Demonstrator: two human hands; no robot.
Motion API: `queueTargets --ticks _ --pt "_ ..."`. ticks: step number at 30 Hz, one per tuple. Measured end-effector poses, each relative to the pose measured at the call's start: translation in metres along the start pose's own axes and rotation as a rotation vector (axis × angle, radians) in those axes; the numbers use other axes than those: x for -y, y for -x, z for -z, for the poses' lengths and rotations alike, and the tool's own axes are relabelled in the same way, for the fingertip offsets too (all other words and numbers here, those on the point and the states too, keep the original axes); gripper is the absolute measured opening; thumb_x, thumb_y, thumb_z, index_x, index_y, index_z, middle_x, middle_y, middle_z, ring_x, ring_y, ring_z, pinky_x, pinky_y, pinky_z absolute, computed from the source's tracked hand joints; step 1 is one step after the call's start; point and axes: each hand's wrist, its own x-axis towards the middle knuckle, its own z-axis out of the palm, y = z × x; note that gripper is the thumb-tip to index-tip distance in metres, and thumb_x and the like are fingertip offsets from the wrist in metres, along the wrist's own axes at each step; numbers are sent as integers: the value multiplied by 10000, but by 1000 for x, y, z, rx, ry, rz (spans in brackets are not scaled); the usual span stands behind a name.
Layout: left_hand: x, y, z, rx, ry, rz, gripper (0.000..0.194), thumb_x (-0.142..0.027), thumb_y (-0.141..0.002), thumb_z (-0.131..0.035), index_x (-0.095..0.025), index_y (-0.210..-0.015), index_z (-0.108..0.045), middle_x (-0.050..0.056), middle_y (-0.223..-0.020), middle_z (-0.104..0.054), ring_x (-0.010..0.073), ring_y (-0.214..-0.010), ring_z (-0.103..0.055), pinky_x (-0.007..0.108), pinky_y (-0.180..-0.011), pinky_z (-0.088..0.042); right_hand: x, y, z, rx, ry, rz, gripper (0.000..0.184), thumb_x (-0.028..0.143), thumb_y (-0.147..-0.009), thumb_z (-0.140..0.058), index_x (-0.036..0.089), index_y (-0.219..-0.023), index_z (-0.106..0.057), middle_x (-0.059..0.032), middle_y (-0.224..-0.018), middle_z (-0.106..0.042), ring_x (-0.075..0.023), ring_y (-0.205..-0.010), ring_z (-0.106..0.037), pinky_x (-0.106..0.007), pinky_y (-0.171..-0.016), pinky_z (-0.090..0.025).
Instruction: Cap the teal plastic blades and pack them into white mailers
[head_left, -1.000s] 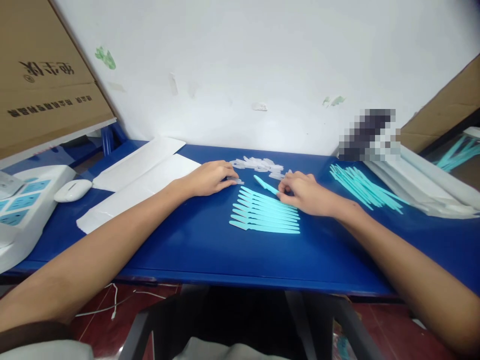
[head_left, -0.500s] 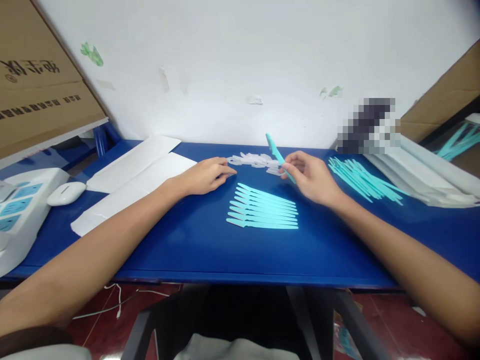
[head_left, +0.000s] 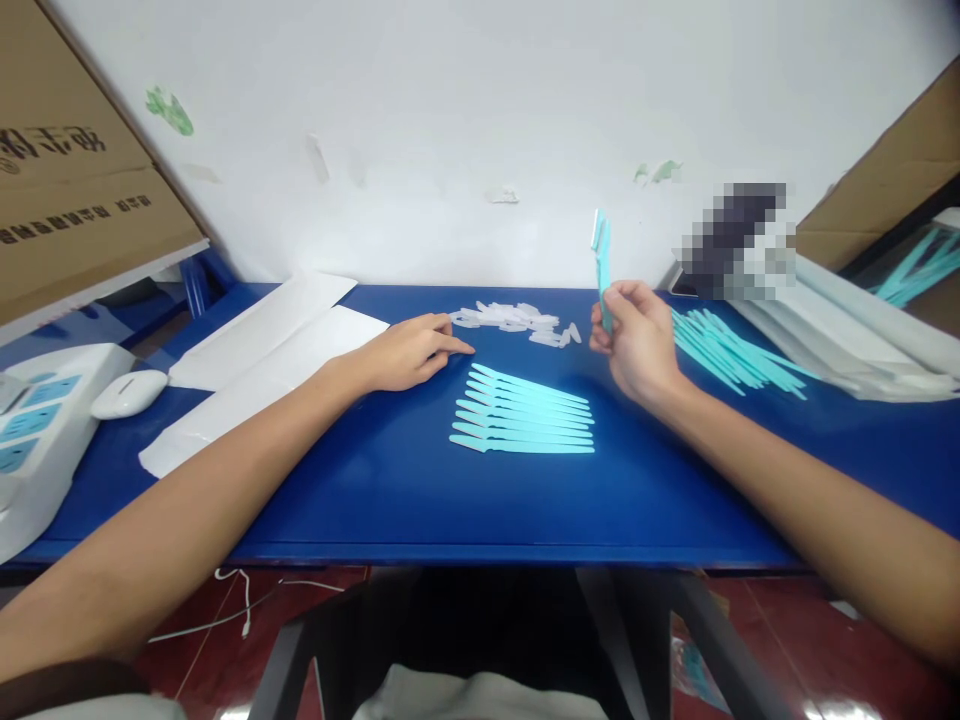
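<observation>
My right hand [head_left: 637,340] is closed around a turquoise razor stick [head_left: 602,262] and holds it upright above the blue table [head_left: 375,490], blade end up. My left hand [head_left: 409,352] rests on the table with curled fingers, its fingertips beside a scatter of clear plastic caps [head_left: 514,320]; whether it pinches one I cannot make out. Between the hands lies a neat row of several turquoise razor sticks [head_left: 525,422], side by side.
A loose pile of turquoise sticks [head_left: 724,352] lies at the right, beside white flat packs [head_left: 862,350]. White paper sheets [head_left: 262,350], a white mouse [head_left: 126,393] and a white box [head_left: 37,430] sit at the left. Cardboard boxes [head_left: 67,180] stand at both sides.
My right hand lifted the turquoise stick from the table near the row and swung it up to vertical. My left hand stayed by the caps.
</observation>
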Motion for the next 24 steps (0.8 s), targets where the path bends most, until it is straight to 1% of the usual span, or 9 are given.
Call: queueTargets --ticks 2,5,7,10,12,17,19,22,24 --pt "0 -1 0 -4 -3 20 465 -228 -1008 -363 -174 -1312 -710 122 -1061 -621 248 -1028 -602 351 -894 -473 0 2 0 25 45 -36 170 281 -843 -664 241 -806 -504 48 -631 -518 -77 -454 -382 -215 -408 -273" --pt "-2 -1 2 -7 -14 45 466 -259 -1001 -370 -138 -1282 -722 126 -1044 -641 259 -991 -610 373 -899 -479 2 6 -1 75 137 -47 96 264 -858 -625 236 -819 -542 39 -629 -511 -89 -484 -392 -225 -427 -269" --pt "-2 -1 3 5 -17 50 470 -233 -980 -371 -126 -1269 -725 126 -1038 -647 260 -970 -614 388 -923 -479 3 9 -2 109 190 -44 68 265 -863 -609 228 -820 -571 32 -634 -512 -93 -498 -396 -235 -439 -273" --pt "-1 -1 5 20 -16 52 462 -195 -948 -393 -128 -1264 -723 126 -1044 -649 259 -959 -618 394 -934 -477 4 12 -4 171 254 -16 72 267 -868 -596 213 -824 -612 25 -636 -515 -98 -517 -404 -246 -453 -273" --pt "1 0 6 25 -9 45 434 -211 -962 -406 -138 -1241 -731 126 -1042 -649 261 -960 -620 390 -920 -474 3 13 -5 204 277 -5 77 270 -871 -595 209 -836 -626 25 -632 -516 -101 -520 -405 -252 -455 -266" --pt "7 0 5 28 16 33 417 -333 -1040 -399 -146 -1197 -737 118 -993 -648 242 -906 -622 357 -859 -472 0 13 -5 243 293 -39 77 268 -868 -603 200 -855 -638 25 -628 -527 -102 -514 -404 -263 -456 -259" --pt "9 0 4 3 10 33 425 -368 -1047 -404 -146 -1167 -745 125 -1010 -641 248 -929 -620 360 -863 -475 0 14 -4 260 302 -45 78 267 -869 -604 199 -860 -641 26 -629 -530 -103 -518 -411 -264 -461 -267" --pt "8 0 1 -66 11 19 406 -381 -1038 -438 -143 -1100 -761 142 -1077 -638 265 -1011 -622 375 -909 -479 1 15 -4 279 312 -55 83 269 -871 -598 199 -859 -641 25 -634 -535 -106 -530 -427 -265 -474 -288" --pt "8 -1 0 -85 33 22 367 -366 -1028 -466 -150 -1058 -761 132 -1067 -664 253 -985 -640 364 -895 -482 3 16 -5 284 320 -65 85 269 -869 -598 196 -859 -640 25 -636 -537 -108 -534 -432 -267 -482 -298"
